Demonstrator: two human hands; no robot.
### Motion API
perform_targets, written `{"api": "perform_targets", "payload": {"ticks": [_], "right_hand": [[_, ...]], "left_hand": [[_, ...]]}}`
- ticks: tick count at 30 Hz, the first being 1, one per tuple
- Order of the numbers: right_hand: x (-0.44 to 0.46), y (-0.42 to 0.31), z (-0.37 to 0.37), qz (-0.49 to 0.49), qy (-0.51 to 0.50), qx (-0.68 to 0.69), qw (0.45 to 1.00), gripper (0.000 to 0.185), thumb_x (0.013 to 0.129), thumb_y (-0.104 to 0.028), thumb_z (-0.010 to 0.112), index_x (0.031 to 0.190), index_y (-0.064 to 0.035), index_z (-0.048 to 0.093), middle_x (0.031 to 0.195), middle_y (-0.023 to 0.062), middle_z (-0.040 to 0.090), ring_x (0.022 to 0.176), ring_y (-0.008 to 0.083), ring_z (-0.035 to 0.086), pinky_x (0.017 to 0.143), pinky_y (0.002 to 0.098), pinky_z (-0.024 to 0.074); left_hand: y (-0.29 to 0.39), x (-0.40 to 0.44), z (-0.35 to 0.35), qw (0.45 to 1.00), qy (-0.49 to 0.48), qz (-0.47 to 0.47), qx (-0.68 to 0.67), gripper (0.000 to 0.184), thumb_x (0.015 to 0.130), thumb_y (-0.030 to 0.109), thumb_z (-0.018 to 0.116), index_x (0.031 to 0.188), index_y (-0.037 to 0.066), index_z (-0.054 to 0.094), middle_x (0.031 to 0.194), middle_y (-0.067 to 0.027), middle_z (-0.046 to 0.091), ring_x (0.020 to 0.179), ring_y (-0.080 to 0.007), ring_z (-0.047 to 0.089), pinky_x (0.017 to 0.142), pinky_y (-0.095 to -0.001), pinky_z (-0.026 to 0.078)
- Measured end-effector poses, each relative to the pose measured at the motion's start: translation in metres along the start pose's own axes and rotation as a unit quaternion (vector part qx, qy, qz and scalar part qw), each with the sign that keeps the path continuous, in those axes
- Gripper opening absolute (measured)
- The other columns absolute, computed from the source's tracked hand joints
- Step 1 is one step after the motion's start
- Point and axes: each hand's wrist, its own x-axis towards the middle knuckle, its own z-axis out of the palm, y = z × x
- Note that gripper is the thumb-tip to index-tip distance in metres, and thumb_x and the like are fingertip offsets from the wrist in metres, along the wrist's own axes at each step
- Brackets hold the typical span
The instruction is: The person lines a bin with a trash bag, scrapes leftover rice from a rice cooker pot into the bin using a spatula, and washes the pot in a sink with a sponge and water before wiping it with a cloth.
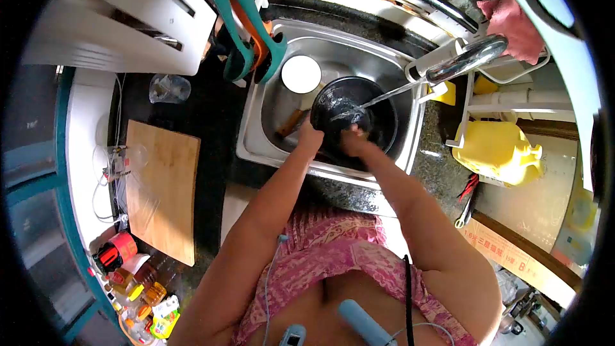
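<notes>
A round black pot (386, 115) sits in the metal sink (246, 129), and a stream of water from the faucet (471, 59) runs into it. The fingers of my left hand (312, 139) are closed over the pot's near left rim. Inside the pot, toward its near side, is my right hand (354, 141). It is blurred and its fingers are partly hidden, so I cannot make out whether it holds anything. Left of the pot, a round white item (301, 75) and a brown wooden handle (291, 122) are in the sink.
A wooden cutting board (163, 186) lies on the dark counter at left, with a clear plastic container (170, 88) behind it. Green-handled scissors (274, 51) hang over the sink's back left corner. At right are a yellow jug (493, 147) and a pink cloth (514, 29).
</notes>
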Motion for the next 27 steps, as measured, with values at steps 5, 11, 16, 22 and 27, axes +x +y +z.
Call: {"api": "perform_targets", "payload": {"ticks": [5, 11, 16, 22, 27], "right_hand": [[0.093, -0.022, -0.021, -0.072, 0.079, 0.262, 0.959, 0.042, 0.084, -0.023, 0.050, 0.119, -0.0015, 0.043, 0.127, 0.0245, 0.041, 0.113, 0.0417, 0.042, 0.094, 0.0446, 0.0376], [0.030, -0.012, -0.010, -0.117, 0.097, 0.045, 0.987, 0.038, 0.089, -0.016, 0.039, 0.124, -0.0029, 0.046, 0.129, 0.0224, 0.043, 0.122, 0.0377, 0.038, 0.100, 0.0401, 0.0334], [0.091, -0.028, 0.003, -0.188, 0.202, 0.142, 0.951, 0.033, 0.083, -0.012, 0.043, 0.113, -0.0038, 0.051, 0.111, 0.0219, 0.050, 0.100, 0.0359, 0.051, 0.087, 0.0420, 0.0410], [0.037, 0.028, 0.011, -0.095, 0.147, 0.044, 0.984, 0.029, 0.085, -0.024, 0.048, 0.108, -0.0077, 0.051, 0.123, 0.0233, 0.047, 0.114, 0.0402, 0.046, 0.095, 0.0430, 0.0377], [0.074, -0.022, 0.003, -0.089, 0.076, 0.385, 0.916, 0.041, 0.089, -0.039, 0.041, 0.114, -0.0062, 0.049, 0.117, 0.0216, 0.051, 0.107, 0.0315, 0.050, 0.087, 0.0426, 0.0411]], "left_hand": [[0.018, -0.011, -0.006, 0.991, -0.020, 0.033, 0.130, 0.061, 0.068, -0.006, 0.056, 0.127, 0.009, 0.047, 0.113, -0.0193, 0.058, 0.106, -0.0331, 0.055, 0.087, -0.0385, 0.044], [0.021, -0.013, -0.001, 0.996, -0.030, -0.064, -0.049, 0.061, 0.070, -0.007, 0.054, 0.128, 0.011, 0.045, 0.111, -0.0172, 0.059, 0.106, -0.0326, 0.056, 0.083, -0.0413, 0.047], [0.016, -0.011, -0.005, 0.999, -0.035, -0.029, 0.021, 0.059, 0.072, -0.008, 0.054, 0.128, 0.011, 0.043, 0.119, -0.0145, 0.052, 0.098, -0.0349, 0.057, 0.066, -0.0489, 0.057], [-0.006, 0.006, -0.001, 0.998, -0.018, 0.035, 0.051, 0.056, 0.071, -0.007, 0.055, 0.125, 0.009, 0.046, 0.114, -0.0139, 0.056, 0.097, -0.0301, 0.059, 0.066, -0.0406, 0.057], [0.001, 0.001, -0.002, 0.999, -0.029, 0.006, 0.038, 0.056, 0.072, -0.006, 0.057, 0.124, 0.009, 0.047, 0.114, -0.0136, 0.056, 0.097, -0.0296, 0.059, 0.069, -0.0408, 0.056]]}}
